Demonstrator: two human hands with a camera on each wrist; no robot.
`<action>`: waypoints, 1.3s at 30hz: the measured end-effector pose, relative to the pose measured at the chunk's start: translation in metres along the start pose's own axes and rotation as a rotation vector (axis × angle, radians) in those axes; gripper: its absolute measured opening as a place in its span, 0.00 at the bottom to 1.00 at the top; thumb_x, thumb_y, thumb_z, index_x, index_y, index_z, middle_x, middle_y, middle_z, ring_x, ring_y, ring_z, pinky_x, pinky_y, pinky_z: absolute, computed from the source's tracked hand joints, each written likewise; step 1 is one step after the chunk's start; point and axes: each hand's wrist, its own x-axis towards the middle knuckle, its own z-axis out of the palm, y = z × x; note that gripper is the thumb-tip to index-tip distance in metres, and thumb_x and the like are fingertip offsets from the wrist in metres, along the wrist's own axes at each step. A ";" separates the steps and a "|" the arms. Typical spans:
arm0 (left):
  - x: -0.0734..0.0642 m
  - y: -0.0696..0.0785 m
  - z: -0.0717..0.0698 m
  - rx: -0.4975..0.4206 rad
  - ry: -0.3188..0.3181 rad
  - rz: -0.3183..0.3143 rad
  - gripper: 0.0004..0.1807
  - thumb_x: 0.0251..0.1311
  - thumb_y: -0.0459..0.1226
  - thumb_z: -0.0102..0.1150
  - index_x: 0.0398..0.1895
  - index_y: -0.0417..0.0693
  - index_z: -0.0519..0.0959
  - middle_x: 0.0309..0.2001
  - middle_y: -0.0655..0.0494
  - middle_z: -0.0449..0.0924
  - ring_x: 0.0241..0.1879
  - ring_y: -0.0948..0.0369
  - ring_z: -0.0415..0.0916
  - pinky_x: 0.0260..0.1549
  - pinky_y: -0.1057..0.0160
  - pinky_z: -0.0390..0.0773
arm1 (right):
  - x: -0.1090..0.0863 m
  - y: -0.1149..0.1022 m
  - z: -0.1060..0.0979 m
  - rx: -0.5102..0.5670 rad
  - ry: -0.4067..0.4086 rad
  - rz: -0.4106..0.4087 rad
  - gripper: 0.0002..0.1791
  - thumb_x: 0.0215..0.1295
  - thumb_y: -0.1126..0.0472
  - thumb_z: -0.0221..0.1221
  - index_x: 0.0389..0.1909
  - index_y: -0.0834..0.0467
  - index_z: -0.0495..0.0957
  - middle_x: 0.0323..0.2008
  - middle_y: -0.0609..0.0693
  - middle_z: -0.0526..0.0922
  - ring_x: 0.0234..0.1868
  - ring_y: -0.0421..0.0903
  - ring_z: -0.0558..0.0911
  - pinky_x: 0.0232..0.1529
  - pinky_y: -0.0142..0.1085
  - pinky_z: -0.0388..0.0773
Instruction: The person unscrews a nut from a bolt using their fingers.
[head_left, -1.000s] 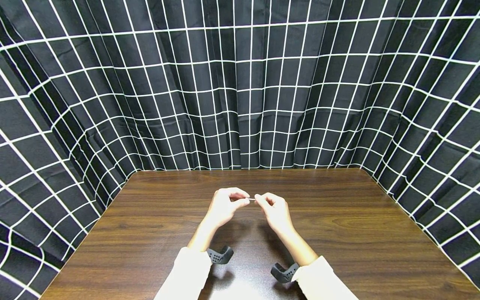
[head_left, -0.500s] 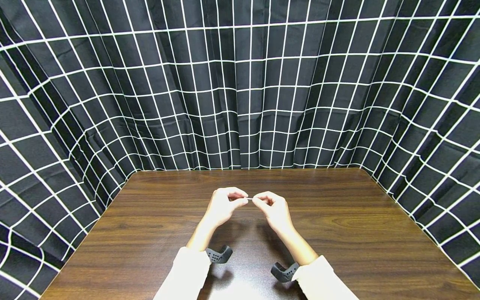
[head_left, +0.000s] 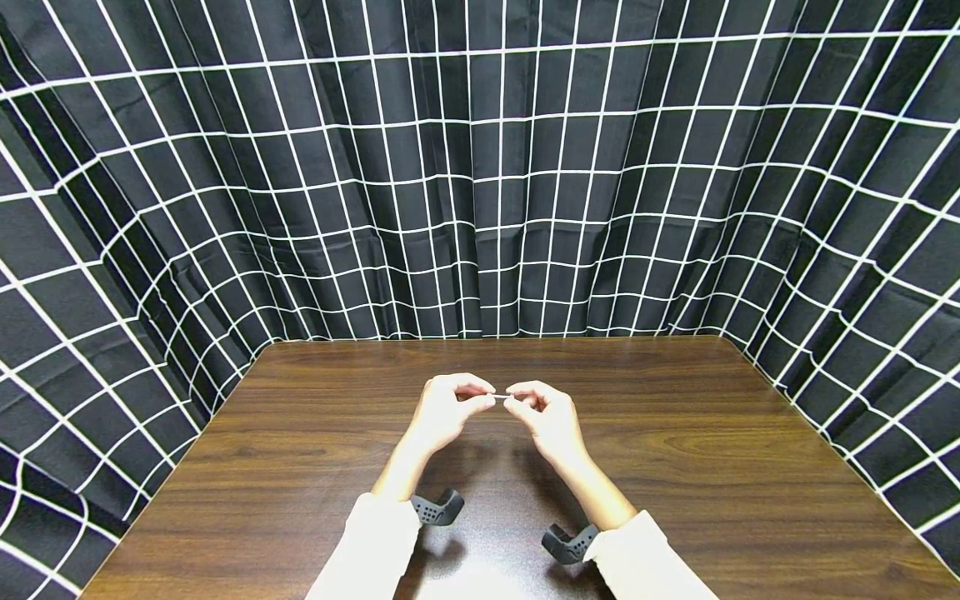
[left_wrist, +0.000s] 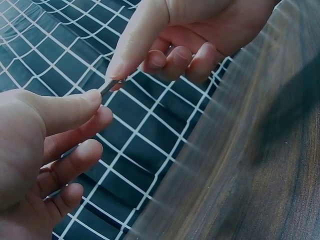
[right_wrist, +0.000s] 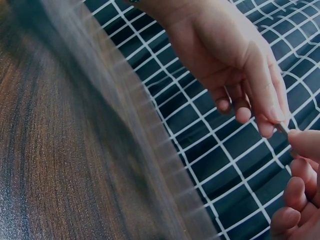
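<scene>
A short, thin grey metal rod spans the gap between my two hands, held above the table. My left hand pinches one end between thumb and index finger. At the other end, the thumb and index fingertip of my right hand pinch it. In the left wrist view the rod looks dark, with a small irregular detail beside the right thumb. Its ends are covered by fingertips, so its exact kind cannot be told. Only a sliver of the rod shows in the right wrist view.
Below the hands lies a brown wood-grain table. A black curtain with a white grid surrounds its back and sides. Dark wrist mounts sit below both forearms, near pale sleeves.
Both hands have shifted very slightly to the left. The right thumb and index finger have moved on the rod and look a little more spread, baring more of it.
</scene>
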 end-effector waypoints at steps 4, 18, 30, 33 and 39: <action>0.000 0.000 0.000 0.000 0.003 0.007 0.05 0.55 0.35 0.69 0.35 0.48 0.85 0.32 0.61 0.86 0.30 0.66 0.81 0.32 0.65 0.78 | 0.000 0.001 0.000 -0.007 -0.006 -0.009 0.09 0.54 0.74 0.64 0.37 0.72 0.81 0.19 0.50 0.72 0.20 0.37 0.66 0.21 0.27 0.59; 0.000 -0.002 0.004 -0.011 -0.003 -0.002 0.05 0.54 0.34 0.69 0.34 0.48 0.85 0.31 0.61 0.86 0.30 0.67 0.81 0.32 0.65 0.77 | 0.010 0.041 0.005 -0.078 0.038 0.018 0.08 0.57 0.62 0.68 0.34 0.63 0.84 0.15 0.44 0.70 0.17 0.36 0.64 0.19 0.30 0.58; -0.001 -0.002 0.008 0.007 -0.022 -0.008 0.05 0.55 0.35 0.68 0.35 0.49 0.85 0.32 0.61 0.86 0.32 0.67 0.81 0.34 0.65 0.77 | 0.008 0.043 0.004 -0.167 0.014 0.073 0.17 0.66 0.53 0.59 0.22 0.58 0.83 0.08 0.42 0.65 0.15 0.40 0.62 0.18 0.33 0.56; -0.001 -0.002 0.007 0.006 -0.021 -0.003 0.05 0.55 0.35 0.68 0.35 0.48 0.85 0.31 0.62 0.86 0.32 0.67 0.81 0.34 0.65 0.77 | 0.008 0.043 0.004 -0.162 0.015 0.070 0.15 0.65 0.54 0.61 0.23 0.58 0.83 0.10 0.43 0.67 0.16 0.41 0.64 0.20 0.34 0.59; 0.000 -0.002 0.006 -0.008 -0.016 -0.006 0.05 0.55 0.34 0.68 0.35 0.46 0.85 0.31 0.60 0.86 0.31 0.66 0.81 0.33 0.65 0.77 | 0.010 0.043 0.005 -0.145 0.030 0.045 0.10 0.61 0.57 0.64 0.25 0.60 0.83 0.14 0.41 0.69 0.20 0.38 0.65 0.23 0.33 0.61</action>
